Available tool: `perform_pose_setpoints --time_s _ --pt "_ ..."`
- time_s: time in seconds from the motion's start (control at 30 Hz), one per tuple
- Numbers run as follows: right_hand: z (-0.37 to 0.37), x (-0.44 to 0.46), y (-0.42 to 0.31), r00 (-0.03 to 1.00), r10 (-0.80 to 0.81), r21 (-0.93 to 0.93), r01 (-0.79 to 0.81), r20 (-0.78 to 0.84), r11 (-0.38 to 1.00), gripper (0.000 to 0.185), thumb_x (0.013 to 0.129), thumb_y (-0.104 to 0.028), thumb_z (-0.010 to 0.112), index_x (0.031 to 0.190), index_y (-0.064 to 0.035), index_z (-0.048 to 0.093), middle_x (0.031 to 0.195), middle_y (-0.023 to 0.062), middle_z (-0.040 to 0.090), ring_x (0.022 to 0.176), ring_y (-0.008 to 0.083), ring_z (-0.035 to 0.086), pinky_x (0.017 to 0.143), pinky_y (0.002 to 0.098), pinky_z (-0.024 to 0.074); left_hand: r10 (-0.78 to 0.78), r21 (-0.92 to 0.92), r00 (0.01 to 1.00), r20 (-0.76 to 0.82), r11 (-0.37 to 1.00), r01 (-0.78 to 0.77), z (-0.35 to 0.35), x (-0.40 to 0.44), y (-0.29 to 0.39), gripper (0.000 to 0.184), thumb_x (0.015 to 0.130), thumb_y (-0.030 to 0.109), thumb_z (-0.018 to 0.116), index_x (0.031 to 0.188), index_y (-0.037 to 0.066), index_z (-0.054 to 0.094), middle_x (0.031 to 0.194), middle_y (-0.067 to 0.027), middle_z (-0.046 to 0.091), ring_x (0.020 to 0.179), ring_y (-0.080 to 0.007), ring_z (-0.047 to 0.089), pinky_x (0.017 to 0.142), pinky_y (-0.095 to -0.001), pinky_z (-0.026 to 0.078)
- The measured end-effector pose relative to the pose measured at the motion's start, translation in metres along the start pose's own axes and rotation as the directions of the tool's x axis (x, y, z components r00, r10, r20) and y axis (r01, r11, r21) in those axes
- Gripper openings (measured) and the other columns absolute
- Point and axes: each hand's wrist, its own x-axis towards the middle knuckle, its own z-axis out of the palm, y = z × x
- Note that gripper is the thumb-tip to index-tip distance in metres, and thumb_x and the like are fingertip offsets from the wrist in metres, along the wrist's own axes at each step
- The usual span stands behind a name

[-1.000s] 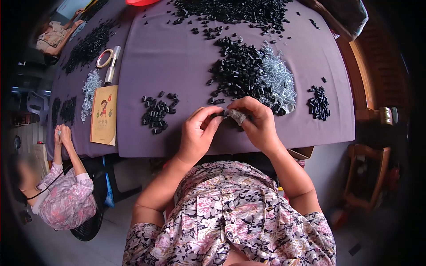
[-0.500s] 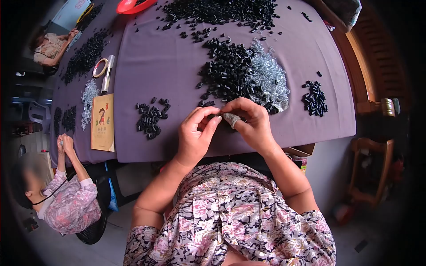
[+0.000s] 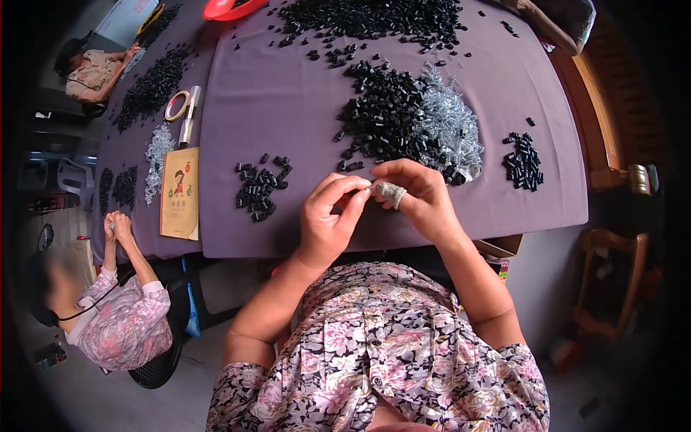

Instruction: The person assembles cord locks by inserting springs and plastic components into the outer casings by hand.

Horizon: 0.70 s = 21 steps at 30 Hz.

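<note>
My left hand [image 3: 335, 216] and my right hand [image 3: 426, 205] meet fingertip to fingertip over the front of the table. Both are closed in a pinch, and what lies between the fingertips is too small and covered to make out. A greyish wrap [image 3: 391, 193] covers my right thumb. Just beyond the hands lies a heap of short black plastic pieces [image 3: 381, 111], touching a heap of small clear plastic pieces [image 3: 448, 126]. Left of my left hand is a smaller group of black pieces [image 3: 259, 189]. Another small black pile [image 3: 523, 162] sits to the right.
A purple cloth [image 3: 288, 108] covers the table. Toward the left are a yellowish booklet [image 3: 180, 193], a tape roll [image 3: 177, 106] and a red basin [image 3: 234, 9]. More black pieces [image 3: 374, 18] spread at the back. A co-worker [image 3: 119, 317] sits at left; others are farther off.
The view has shifted, so the table's things appear farther right. A dark piece seen at my fingers before no longer shows. My hands stay together at the fingertips.
</note>
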Motion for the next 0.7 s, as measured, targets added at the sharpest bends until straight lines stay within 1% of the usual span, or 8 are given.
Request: perform_pose_setpoints --time_s 0.07,0.1,0.2,0.3,0.4,0.5,0.6,0.7 --pt "-0.001 0.0 -0.003 0.998 0.003 -0.036 -0.001 0.063 0.999 0.015 0.094 -0.003 0.065 0.108 0.0035 0.068 0.092 0.0028 0.07 0.085 0.0071 0.062 0.075 0.0225 0.0505 0.037 0.021 0.999 -0.007 0.999 -0.037 -0.002 -0.001 0.0 0.013 0.091 -0.005 0.067 0.103 -0.001 0.069 0.096 -0.0059 0.067 0.083 -0.011 0.063 0.072 -0.0236 0.051" --pt "-0.001 -0.001 -0.002 0.998 0.009 -0.027 -0.008 0.061 1.0 0.014 0.094 -0.003 0.065 0.106 0.0034 0.069 0.091 0.0027 0.07 0.084 0.007 0.062 0.073 0.0225 0.0504 0.038 0.033 0.999 0.008 0.999 -0.038 -0.002 -0.001 0.0 0.014 0.091 -0.006 0.066 0.103 -0.001 0.069 0.096 -0.0064 0.067 0.083 -0.0118 0.063 0.072 -0.0239 0.051" --pt "-0.002 -0.001 0.006 0.998 0.028 0.0 -0.028 0.06 1.0 0.011 0.093 -0.004 0.065 0.101 0.0032 0.069 0.089 0.0025 0.07 0.079 0.0066 0.061 0.07 0.0226 0.0503 0.09 0.046 0.996 -0.012 0.995 -0.089 0.002 -0.003 -0.006 0.017 0.09 -0.006 0.067 0.105 0.001 0.069 0.092 -0.0056 0.066 0.077 -0.0113 0.062 0.067 -0.0242 0.051" --pt "-0.002 -0.001 0.009 0.999 0.035 0.039 -0.036 0.034 0.999 0.01 0.092 -0.003 0.066 0.1 0.0027 0.069 0.088 0.002 0.069 0.077 0.0065 0.061 0.067 0.0226 0.0499 0.045 0.039 0.999 0.002 0.998 -0.045 0.001 -0.007 -0.007 0.021 0.094 -0.005 0.064 0.113 0.0 0.069 0.095 -0.0037 0.064 0.077 -0.0086 0.058 0.069 -0.0235 0.049" --pt "-0.002 0.0 0.006 1.0 0.003 -0.006 -0.003 0.002 1.0 0.01 0.092 -0.003 0.066 0.1 0.0023 0.069 0.087 0.0016 0.069 0.077 0.0065 0.061 0.066 0.0225 0.0497 -0.184 -0.149 0.977 0.111 0.968 0.2 -0.006 -0.01 0.0 0.029 0.098 -0.001 0.06 0.127 0.0 0.066 0.095 -0.0009 0.059 0.074 -0.0078 0.053 0.068 -0.0227 0.047" --pt "-0.003 0.0 0.007 1.0 0.008 -0.024 -0.008 0.009 1.0 0.01 0.092 -0.001 0.065 0.101 0.002 0.069 0.09 0.0017 0.069 0.079 0.0059 0.062 0.069 0.0218 0.0497 -0.233 -0.274 0.957 0.172 0.922 0.273 -0.011 -0.013 0.0 0.035 0.102 0.004 0.056 0.137 -0.001 0.06 0.095 0.0004 0.055 0.073 -0.0077 0.05 0.07 -0.0221 0.046" --pt "0.0 -0.003 0.005 1.0 -0.006 -0.058 0.006 0.009 0.998 0.013 0.09 0.002 0.065 0.102 0.0026 0.069 0.092 0.0022 0.069 0.083 0.0064 0.063 0.073 0.0225 0.0508 -0.28 -0.369 0.938 0.203 0.866 0.338 -0.016 -0.016 0.008 0.036 0.103 0.006 0.054 0.138 -0.001 0.059 0.098 -0.0016 0.058 0.078 -0.0076 0.054 0.075 -0.0223 0.048" --pt "0.003 -0.005 0.005 1.0 -0.028 -0.127 0.029 0.009 0.991 0.018 0.088 0.005 0.064 0.105 0.0036 0.068 0.095 0.0037 0.07 0.085 0.008 0.064 0.077 0.0241 0.0521 -0.324 -0.38 0.919 0.226 0.839 0.389 -0.022 -0.018 0.008 0.038 0.102 0.006 0.057 0.139 -0.002 0.057 0.101 -0.0036 0.063 0.083 -0.0086 0.06 0.079 -0.0229 0.051"
